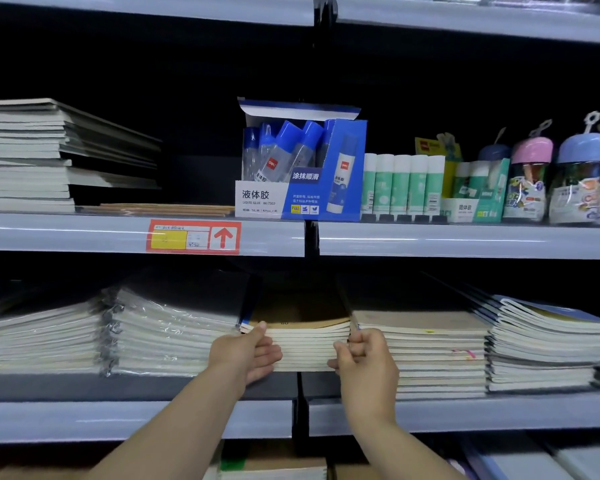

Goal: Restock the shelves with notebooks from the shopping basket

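Both hands clamped a notebook stack (pixel 309 346) with a brown top cover at the front of the lower shelf (pixel 136 422). The stack sat wedged between a plastic-wrapped pile (pixel 167 337) and a taller pile (pixel 430 355). The left hand (pixel 248 353) hooked its thumb over the top cover, with its fingers against the page edges. The right hand (pixel 364 360) curled its fingers round the stack's right corner. A box of liquid glue (pixel 302 168) stood on the shelf above.
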Tool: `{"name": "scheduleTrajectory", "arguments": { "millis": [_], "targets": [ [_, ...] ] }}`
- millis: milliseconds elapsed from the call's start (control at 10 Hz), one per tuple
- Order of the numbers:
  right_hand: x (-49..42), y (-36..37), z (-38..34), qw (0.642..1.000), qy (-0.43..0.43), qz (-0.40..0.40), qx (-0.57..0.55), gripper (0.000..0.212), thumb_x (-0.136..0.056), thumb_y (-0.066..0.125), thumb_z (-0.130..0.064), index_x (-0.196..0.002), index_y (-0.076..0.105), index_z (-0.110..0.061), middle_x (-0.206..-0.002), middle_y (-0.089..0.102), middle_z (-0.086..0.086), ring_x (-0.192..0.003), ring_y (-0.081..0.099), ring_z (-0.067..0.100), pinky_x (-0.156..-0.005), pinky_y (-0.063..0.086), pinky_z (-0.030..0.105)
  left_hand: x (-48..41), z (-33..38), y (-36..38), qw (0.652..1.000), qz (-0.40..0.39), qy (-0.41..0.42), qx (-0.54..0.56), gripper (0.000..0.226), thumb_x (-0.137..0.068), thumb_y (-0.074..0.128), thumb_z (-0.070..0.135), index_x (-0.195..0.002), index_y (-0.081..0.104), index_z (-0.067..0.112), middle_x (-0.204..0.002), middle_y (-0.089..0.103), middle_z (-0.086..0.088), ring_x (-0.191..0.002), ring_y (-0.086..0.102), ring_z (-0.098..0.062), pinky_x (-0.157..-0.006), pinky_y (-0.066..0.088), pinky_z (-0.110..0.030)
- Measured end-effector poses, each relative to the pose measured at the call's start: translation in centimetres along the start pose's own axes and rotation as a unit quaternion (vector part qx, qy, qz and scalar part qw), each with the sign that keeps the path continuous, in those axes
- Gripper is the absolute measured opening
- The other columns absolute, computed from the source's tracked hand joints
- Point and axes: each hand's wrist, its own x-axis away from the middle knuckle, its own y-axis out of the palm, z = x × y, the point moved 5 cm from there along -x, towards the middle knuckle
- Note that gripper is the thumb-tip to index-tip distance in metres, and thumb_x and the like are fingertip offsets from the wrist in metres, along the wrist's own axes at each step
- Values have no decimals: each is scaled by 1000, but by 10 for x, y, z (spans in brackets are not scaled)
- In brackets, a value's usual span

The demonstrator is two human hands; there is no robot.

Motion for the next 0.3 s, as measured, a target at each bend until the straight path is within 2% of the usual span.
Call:
{"name": "scheduleTrajectory", "arguments": {
  "millis": [100, 200, 300],
  "targets": [
    [1, -1, -6, 999, 27, 19, -43, 16, -92, 62, -13, -83, 51, -20, -69, 65, -1, -55, 66, 1, -60, 46, 19, 6, 3, 2, 1000, -8, 6, 1, 37, -88, 70, 30, -90, 66, -8, -83, 73, -20, -71, 73, -26, -60, 58, -32],
    [4, 0, -8, 996, 55, 19, -71, 15, -93, 61, -12, -82, 52, -19, -72, 66, 3, -57, 67, 4, -69, 55, 29, 20, 2, 9, 1000, -12, 23, -4, 34, -96, 60, 27, -97, 65, -7, -98, 71, -21, -82, 70, -26, -71, 56, -32],
    [2, -6, -13, 988, 119, -10, -102, 12, -98, 53, -21, -87, 56, -15, -82, 69, 7, -65, 71, 13, -77, 58, 40, 50, -2, 11, 997, -49, 28, -48, 36, -100, 51, 32, -116, 64, 2, -116, 68, -11, -110, 63, -23, -95, 48, -32]
  ]
}}
